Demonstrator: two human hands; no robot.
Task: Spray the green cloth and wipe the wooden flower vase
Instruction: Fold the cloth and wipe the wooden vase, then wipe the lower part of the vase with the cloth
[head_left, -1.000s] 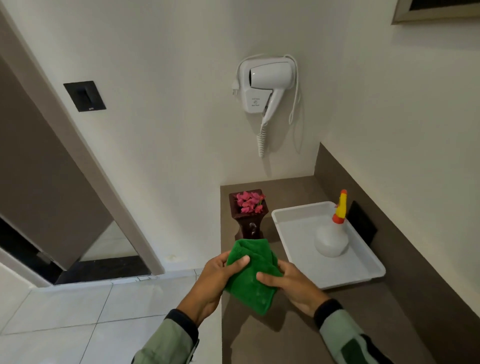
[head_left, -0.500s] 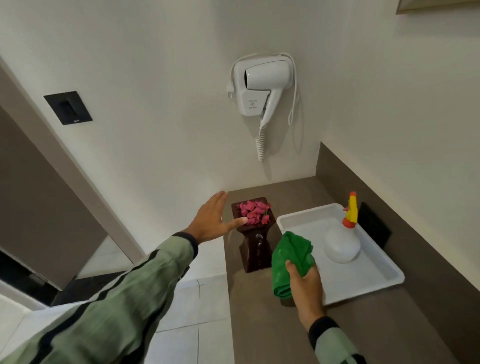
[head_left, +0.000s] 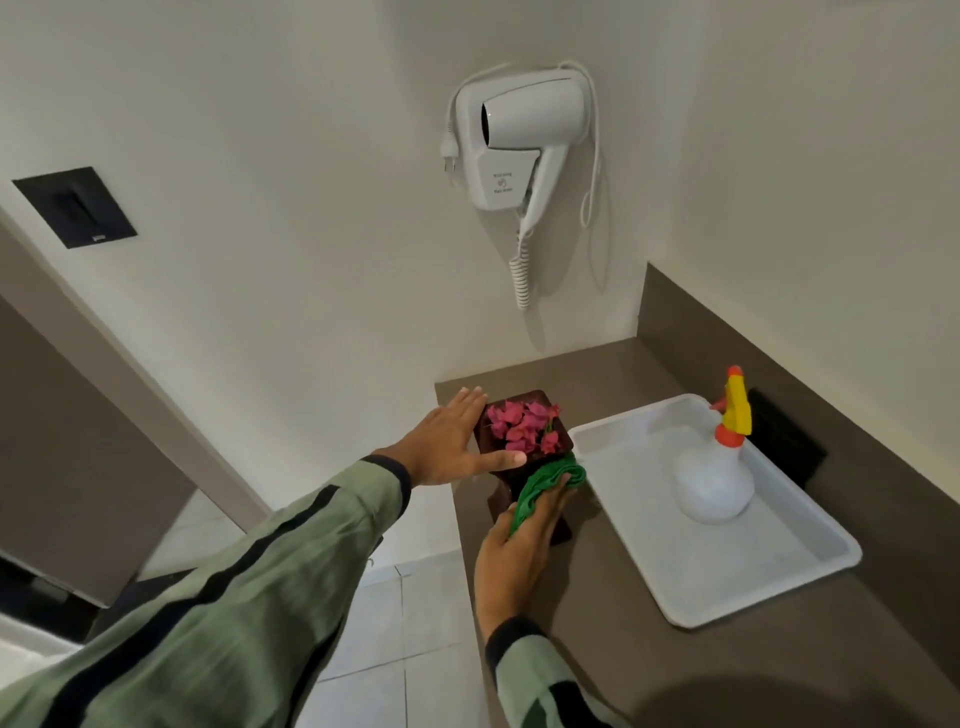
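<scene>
The dark wooden flower vase (head_left: 563, 446) stands upright on the brown counter and holds pink flowers (head_left: 524, 426). My left hand (head_left: 452, 441) grips the vase's top from the left, fingers along its far left side and thumb across its front rim. My right hand (head_left: 519, 545) presses the bunched green cloth (head_left: 545, 483) against the front of the vase, hiding most of its body. The white spray bottle (head_left: 714, 480), with its orange and yellow nozzle, stands in the white tray, untouched.
The white tray (head_left: 769, 582) lies on the brown counter (head_left: 597, 649) right of the vase. A white hair dryer (head_left: 519, 140) with a coiled cord hangs on the wall above. The counter's left edge drops to a tiled floor (head_left: 405, 623). A black object (head_left: 784, 436) sits behind the tray.
My left hand has moved right from beside the vase and closed on its top. My right hand has brought the green cloth up against the vase's front.
</scene>
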